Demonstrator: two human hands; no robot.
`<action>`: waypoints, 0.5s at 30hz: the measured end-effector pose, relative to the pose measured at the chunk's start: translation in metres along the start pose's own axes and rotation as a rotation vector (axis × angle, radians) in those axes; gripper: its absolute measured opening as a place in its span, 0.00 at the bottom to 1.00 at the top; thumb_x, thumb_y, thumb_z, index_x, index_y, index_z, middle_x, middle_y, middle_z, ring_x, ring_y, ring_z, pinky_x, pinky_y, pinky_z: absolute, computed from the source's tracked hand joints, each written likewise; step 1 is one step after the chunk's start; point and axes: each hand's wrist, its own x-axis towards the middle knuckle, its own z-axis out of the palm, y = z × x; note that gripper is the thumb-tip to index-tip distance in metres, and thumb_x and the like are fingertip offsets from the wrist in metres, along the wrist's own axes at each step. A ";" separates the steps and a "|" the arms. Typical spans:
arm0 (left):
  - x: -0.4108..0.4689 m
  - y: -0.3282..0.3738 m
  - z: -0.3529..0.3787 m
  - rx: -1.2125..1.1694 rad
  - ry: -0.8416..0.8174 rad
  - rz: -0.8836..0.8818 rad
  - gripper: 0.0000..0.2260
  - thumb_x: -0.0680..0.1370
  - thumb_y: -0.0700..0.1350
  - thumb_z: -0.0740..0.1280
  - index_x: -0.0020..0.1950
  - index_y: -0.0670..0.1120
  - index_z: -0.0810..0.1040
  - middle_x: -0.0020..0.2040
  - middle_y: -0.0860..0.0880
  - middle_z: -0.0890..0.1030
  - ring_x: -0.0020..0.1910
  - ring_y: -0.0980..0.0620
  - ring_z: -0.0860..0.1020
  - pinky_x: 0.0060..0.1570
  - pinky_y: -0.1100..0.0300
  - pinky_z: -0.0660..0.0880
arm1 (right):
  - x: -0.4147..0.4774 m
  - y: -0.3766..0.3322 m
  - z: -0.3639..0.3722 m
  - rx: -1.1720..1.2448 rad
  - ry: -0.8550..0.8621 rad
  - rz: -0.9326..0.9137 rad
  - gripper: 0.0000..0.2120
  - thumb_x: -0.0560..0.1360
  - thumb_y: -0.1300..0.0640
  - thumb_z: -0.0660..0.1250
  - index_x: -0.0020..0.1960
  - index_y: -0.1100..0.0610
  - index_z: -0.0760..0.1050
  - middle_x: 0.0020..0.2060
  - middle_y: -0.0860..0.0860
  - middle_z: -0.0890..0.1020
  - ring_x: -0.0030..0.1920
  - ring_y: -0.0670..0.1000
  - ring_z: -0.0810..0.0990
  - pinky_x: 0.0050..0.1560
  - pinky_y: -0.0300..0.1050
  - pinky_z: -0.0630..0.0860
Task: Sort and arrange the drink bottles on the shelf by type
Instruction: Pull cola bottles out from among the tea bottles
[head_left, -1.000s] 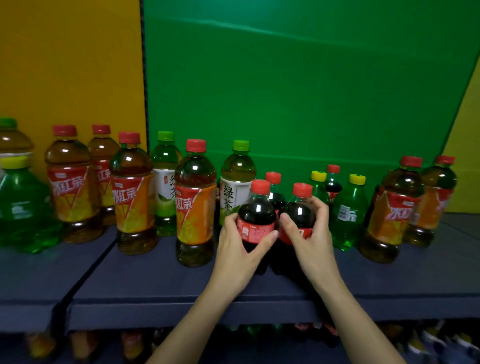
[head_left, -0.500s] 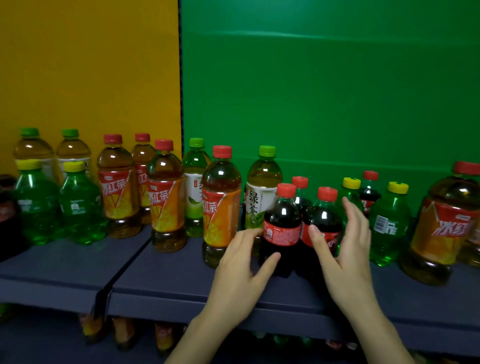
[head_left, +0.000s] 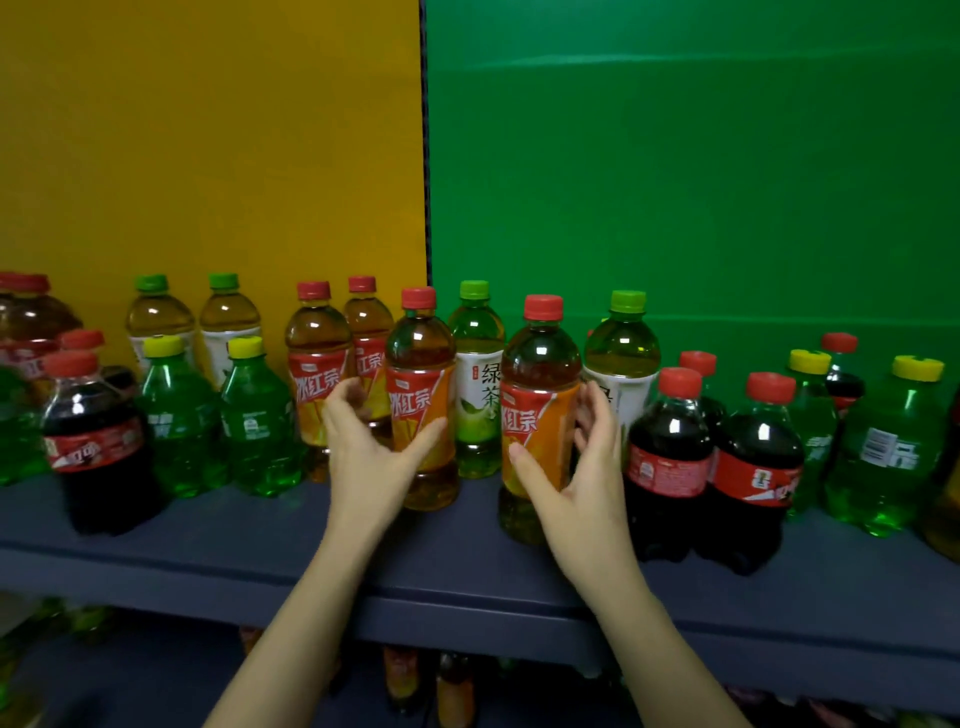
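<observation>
Two iced-tea bottles with orange labels stand upright on the dark blue shelf (head_left: 208, 540), long axes vertical and red caps up. The left hand (head_left: 371, 452) cups the left tea bottle (head_left: 421, 400), thumb on the label front and fingers spread behind it, partly open. The right hand (head_left: 582, 467) curls around the right tea bottle (head_left: 537, 410), thumb across the lower label, fingers on its far side; whether either grip is firm cannot be told. Half a second ago both hands hovered open by the two cola bottles (head_left: 670, 457), which now stand just right of the right hand, released.
</observation>
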 end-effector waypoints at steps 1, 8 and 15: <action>0.008 -0.001 0.004 -0.002 -0.057 -0.033 0.40 0.65 0.51 0.78 0.69 0.46 0.58 0.65 0.47 0.67 0.64 0.49 0.68 0.64 0.52 0.68 | 0.003 0.002 0.005 0.010 0.006 0.029 0.41 0.71 0.52 0.71 0.74 0.48 0.48 0.72 0.48 0.60 0.71 0.46 0.62 0.69 0.45 0.64; 0.030 -0.009 0.020 -0.230 -0.292 -0.168 0.41 0.53 0.56 0.80 0.63 0.50 0.70 0.55 0.51 0.79 0.55 0.53 0.78 0.57 0.50 0.77 | 0.021 0.015 0.021 -0.047 0.102 0.153 0.42 0.62 0.49 0.78 0.69 0.52 0.59 0.62 0.49 0.72 0.61 0.49 0.72 0.56 0.40 0.68; 0.019 -0.006 0.014 -0.237 -0.203 -0.105 0.27 0.62 0.43 0.79 0.58 0.50 0.72 0.51 0.51 0.80 0.51 0.53 0.79 0.53 0.53 0.77 | 0.019 0.016 0.018 0.060 0.044 0.168 0.29 0.65 0.51 0.76 0.58 0.47 0.63 0.49 0.43 0.77 0.48 0.42 0.76 0.42 0.29 0.68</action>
